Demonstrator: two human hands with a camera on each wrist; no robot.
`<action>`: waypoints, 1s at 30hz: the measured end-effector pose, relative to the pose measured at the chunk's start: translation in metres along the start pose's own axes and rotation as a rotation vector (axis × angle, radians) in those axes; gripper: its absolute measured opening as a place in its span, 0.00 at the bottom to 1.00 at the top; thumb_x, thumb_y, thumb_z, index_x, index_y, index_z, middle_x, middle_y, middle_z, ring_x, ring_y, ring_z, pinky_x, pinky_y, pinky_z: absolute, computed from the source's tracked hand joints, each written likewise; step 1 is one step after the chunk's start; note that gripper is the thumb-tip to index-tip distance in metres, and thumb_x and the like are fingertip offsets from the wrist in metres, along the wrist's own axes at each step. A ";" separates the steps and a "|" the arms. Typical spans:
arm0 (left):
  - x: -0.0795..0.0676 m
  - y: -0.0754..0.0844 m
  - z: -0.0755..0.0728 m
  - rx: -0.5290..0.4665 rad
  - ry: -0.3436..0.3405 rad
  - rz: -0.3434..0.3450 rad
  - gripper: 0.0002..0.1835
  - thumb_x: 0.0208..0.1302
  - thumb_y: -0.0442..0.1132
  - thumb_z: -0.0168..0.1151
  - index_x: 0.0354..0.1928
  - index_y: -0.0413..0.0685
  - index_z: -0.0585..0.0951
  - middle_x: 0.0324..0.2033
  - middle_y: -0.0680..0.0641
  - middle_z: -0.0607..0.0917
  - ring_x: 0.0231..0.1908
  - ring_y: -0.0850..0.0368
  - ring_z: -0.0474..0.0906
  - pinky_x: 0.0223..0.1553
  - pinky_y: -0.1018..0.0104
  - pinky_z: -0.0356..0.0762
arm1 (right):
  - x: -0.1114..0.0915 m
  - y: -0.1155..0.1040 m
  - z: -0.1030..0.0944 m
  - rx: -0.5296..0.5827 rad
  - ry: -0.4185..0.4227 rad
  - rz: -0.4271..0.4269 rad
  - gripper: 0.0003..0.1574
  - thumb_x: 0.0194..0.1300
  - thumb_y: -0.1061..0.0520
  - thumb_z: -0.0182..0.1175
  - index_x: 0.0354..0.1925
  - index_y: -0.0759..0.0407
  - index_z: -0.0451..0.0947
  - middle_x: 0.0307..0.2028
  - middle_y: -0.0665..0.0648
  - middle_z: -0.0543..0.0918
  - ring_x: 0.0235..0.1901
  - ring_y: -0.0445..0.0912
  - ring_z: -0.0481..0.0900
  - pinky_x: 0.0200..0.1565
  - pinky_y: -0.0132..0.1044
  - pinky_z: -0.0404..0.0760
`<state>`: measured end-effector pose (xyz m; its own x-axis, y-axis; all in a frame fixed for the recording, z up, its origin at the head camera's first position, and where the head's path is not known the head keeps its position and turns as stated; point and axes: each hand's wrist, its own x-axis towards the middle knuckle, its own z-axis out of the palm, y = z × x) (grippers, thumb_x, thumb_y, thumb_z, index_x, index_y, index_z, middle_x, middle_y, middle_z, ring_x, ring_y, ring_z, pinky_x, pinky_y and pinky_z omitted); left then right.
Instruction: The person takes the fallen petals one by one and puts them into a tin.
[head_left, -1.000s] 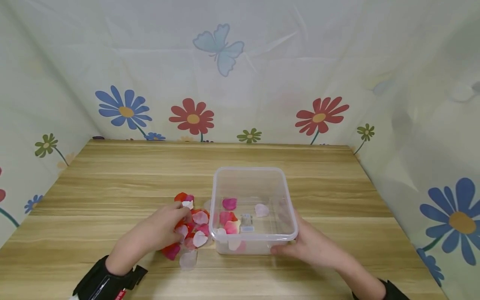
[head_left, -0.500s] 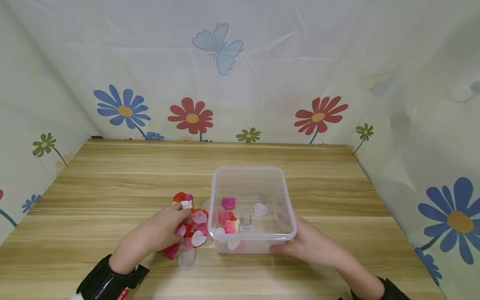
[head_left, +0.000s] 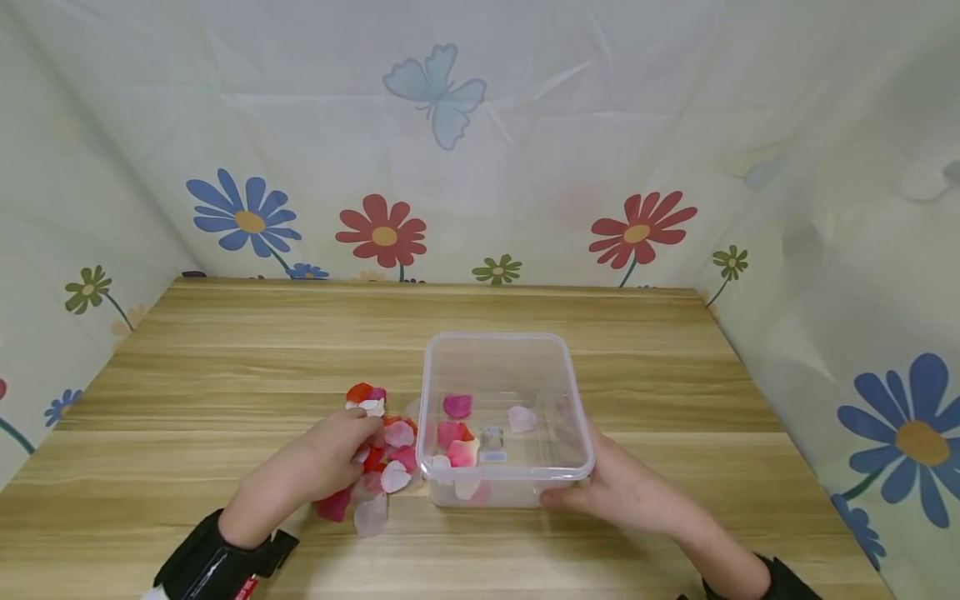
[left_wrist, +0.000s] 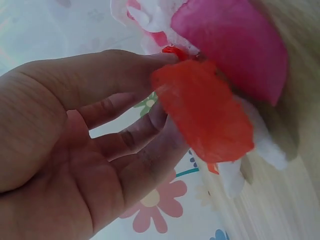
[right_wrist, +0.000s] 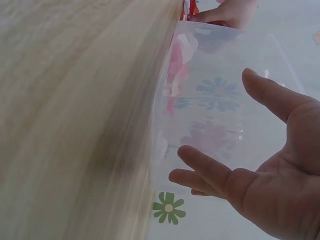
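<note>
My left hand is down in a loose pile of artificial flower petals, left of a clear plastic box. In the left wrist view, its thumb and curled fingers pinch a red petal, which covers the fingertips. A magenta petal lies just beyond. My right hand rests against the box's right side, thumb at the front corner. Its fingers look fairly straight and spread in the right wrist view. Inside the box lie several petals, among them a magenta petal and a pale petal.
The wood-grain table extends behind and to both sides of the box. A white curtain printed with flowers and a butterfly encloses the back and sides. A small label shows at the box's bottom.
The left fingers have shifted some petals slightly; a magenta petal at the pile's near edge has moved a little left. The right hand and the box hold still.
</note>
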<state>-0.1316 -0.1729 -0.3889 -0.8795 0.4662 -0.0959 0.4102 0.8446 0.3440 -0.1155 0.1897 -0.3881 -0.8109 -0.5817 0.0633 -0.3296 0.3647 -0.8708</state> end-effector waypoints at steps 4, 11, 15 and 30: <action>0.000 0.000 -0.003 -0.035 0.009 0.002 0.14 0.52 0.26 0.72 0.36 0.49 0.80 0.27 0.55 0.74 0.30 0.59 0.70 0.31 0.71 0.72 | 0.000 -0.001 -0.001 -0.005 0.001 0.005 0.73 0.51 0.58 0.77 0.77 0.39 0.36 0.64 0.53 0.69 0.58 0.56 0.73 0.57 0.45 0.70; -0.002 -0.001 -0.009 -0.054 0.044 0.029 0.11 0.53 0.25 0.72 0.32 0.46 0.80 0.25 0.55 0.74 0.28 0.59 0.69 0.29 0.74 0.70 | 0.000 -0.001 -0.001 0.006 -0.008 0.017 0.72 0.52 0.57 0.77 0.77 0.39 0.36 0.63 0.54 0.69 0.57 0.57 0.75 0.56 0.45 0.71; -0.002 0.001 -0.012 -0.056 0.044 0.015 0.10 0.53 0.25 0.71 0.31 0.46 0.81 0.25 0.55 0.75 0.27 0.59 0.70 0.29 0.74 0.70 | 0.000 -0.001 -0.001 0.009 -0.009 0.018 0.70 0.52 0.57 0.76 0.76 0.41 0.38 0.62 0.54 0.71 0.57 0.57 0.75 0.56 0.46 0.71; -0.002 0.011 -0.027 -0.100 0.098 -0.030 0.10 0.53 0.28 0.74 0.36 0.45 0.84 0.29 0.54 0.79 0.29 0.60 0.73 0.31 0.76 0.74 | -0.001 0.000 0.000 -0.005 -0.006 0.004 0.72 0.52 0.56 0.77 0.77 0.41 0.36 0.62 0.57 0.70 0.56 0.57 0.75 0.56 0.46 0.71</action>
<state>-0.1314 -0.1715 -0.3600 -0.9123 0.4092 -0.0171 0.3620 0.8251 0.4338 -0.1150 0.1904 -0.3885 -0.8092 -0.5847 0.0570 -0.3288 0.3704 -0.8687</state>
